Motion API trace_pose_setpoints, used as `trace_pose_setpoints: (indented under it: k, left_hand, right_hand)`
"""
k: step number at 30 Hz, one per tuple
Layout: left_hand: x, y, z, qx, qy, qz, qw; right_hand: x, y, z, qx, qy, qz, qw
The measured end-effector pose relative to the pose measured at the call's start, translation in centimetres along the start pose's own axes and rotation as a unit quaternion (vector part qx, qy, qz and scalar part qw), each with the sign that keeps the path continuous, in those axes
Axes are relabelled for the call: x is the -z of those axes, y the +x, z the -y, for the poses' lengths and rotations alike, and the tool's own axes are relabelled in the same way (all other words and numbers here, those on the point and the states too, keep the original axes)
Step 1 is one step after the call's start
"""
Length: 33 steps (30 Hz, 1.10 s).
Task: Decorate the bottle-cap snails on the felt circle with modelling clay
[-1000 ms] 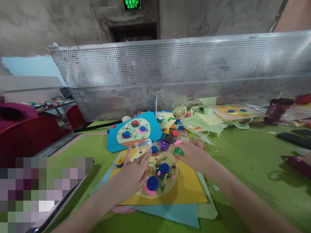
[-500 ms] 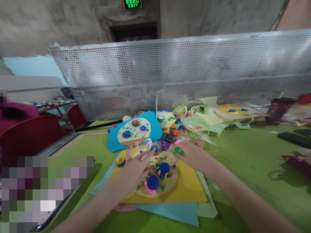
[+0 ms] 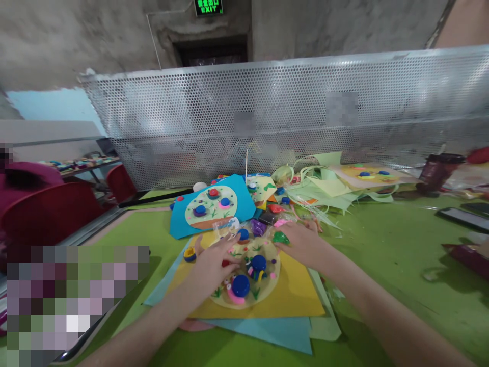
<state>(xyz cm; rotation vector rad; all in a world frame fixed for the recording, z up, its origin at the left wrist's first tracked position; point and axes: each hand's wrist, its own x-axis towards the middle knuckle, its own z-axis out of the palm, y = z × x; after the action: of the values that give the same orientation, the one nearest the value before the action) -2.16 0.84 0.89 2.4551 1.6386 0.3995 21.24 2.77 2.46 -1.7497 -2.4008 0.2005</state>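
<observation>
Our yellow card lay on the desk before us, its longer side seemingly running left to right, and the clay grass on its pale oval pointed away from us. We judged it light and bendable, with hard blue caps and soft clay that might smear, best lifted by its bare margins. Our left hand spread loosely over the oval beside a red piece; our right hand bunched against a green packet. We couldn't tell whether either gripped anything.
</observation>
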Motion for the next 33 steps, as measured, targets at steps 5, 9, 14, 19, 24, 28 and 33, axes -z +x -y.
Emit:
trace_pose_setpoints:
  k: [5, 9, 14, 19, 24, 28, 33]
  left_hand:
    - [0.1, 0.1, 0.0, 0.001, -0.006, -0.001, 1.0]
    - [1.0, 0.3, -0.3, -0.012, 0.001, -0.006, 1.0]
    - [2.1, 0.9, 0.4, 0.005, 0.037, -0.049, 0.998]
    - [2.3, 2.0, 2.5, 0.059, 0.073, -0.042, 0.995]
    - [2.1, 2.2, 3.5, 0.087, 0.103, 0.023, 0.991]
    - [2.3, 1.9, 3.4, 0.081, 0.121, 0.063, 0.987]
    - [2.9, 1.3, 3.5, 0.07, 0.141, 0.08, 0.984]
  right_hand:
    - [0.1, 0.0, -0.1, -0.006, -0.005, -0.005, 1.0]
    - [-0.1, 0.2, -0.3, -0.007, -0.021, -0.008, 1.0]
    - [-0.4, 0.6, -0.5, -0.008, -0.039, 0.0, 0.999]
    - [-0.5, 1.0, -0.6, -0.024, -0.049, 0.013, 0.998]
    - [-0.9, 1.2, -0.9, -0.015, -0.057, 0.025, 0.998]
    - [-0.9, 1.2, -1.4, 0.022, -0.058, 0.031, 0.998]
    - [-0.5, 0.5, -1.6, 0.041, -0.073, 0.022, 0.996]
